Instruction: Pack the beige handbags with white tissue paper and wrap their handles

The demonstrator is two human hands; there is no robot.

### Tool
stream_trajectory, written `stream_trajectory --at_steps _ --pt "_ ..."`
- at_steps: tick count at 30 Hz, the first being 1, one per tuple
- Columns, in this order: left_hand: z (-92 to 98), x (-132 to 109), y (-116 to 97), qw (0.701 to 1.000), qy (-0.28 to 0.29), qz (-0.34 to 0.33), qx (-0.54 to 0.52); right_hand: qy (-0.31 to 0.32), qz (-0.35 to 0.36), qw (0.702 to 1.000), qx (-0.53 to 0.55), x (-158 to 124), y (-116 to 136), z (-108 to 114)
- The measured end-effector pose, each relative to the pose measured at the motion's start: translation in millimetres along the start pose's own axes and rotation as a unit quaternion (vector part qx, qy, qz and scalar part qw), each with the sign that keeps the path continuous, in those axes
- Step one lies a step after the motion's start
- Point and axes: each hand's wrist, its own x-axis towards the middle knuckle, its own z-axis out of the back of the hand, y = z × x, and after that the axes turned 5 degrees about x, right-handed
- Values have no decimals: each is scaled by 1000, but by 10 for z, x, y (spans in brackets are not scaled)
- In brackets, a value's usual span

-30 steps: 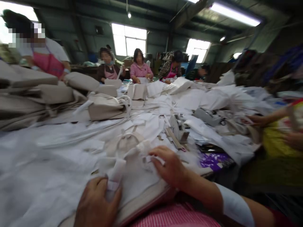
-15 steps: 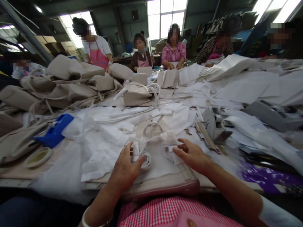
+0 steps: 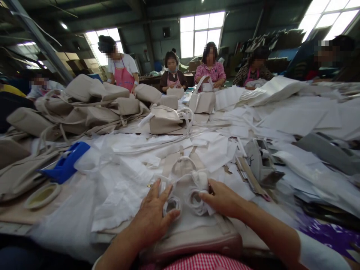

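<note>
A beige bag point(image 3: 206, 238) lies flat at the table edge in front of me, its looped handle point(image 3: 184, 159) pointing away. White wrapping covers much of its upper face. Two rolled-up straps in white wrapping rest on it, a left coil point(image 3: 172, 203) and a right coil point(image 3: 194, 198). My left hand point(image 3: 159, 210) lies palm down with spread fingers against the outer side of the left coil. At the other coil, my right hand point(image 3: 222, 197) has thumb and fingers closed on its wrapped outer edge; some fingertips are hidden.
A blue tape dispenser point(image 3: 67, 161) and a tape roll point(image 3: 42, 195) lie on the left. Beige bags point(image 3: 98, 116) are piled behind them. White sheets point(image 3: 295, 112) cover the right side, near a grey dispenser point(image 3: 260, 157). Several co-workers stand or sit across the table.
The right coil now shows on the bag, and my right hand has moved inward and closed on it. My left hand has flattened beside the left coil. The view has tilted up slightly.
</note>
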Motion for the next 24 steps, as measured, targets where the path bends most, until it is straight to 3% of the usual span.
stream_trajectory --at_steps 2,4,6,8,11,13,17,19,22,24 --pt "132 66 11 998 -57 -20 30 -92 79 975 -188 -28 148 77" --pt "229 153 -15 990 -103 -63 68 -140 198 933 -267 -25 316 133" --pt "246 251 -60 982 -98 -130 95 -118 311 897 -291 34 427 129" --pt "171 344 -91 977 -57 -177 101 -43 357 884 -300 144 420 50" --pt "-36 439 -74 978 -1 -186 91 71 303 901 -304 325 207 -149" --pt "-158 465 -42 981 0 -177 81 97 266 911 -299 405 37 -265" --pt "-241 436 23 980 -57 -186 38 87 261 923 -269 442 -115 -321" --pt "-238 359 84 976 -116 -183 -19 80 275 932 -224 411 -131 -256" --pt "-287 124 266 955 -238 -59 -164 -3 298 952 -66 277 -206 -92" --pt "-377 -91 433 934 -240 74 -253 -90 268 957 58 122 -312 2"
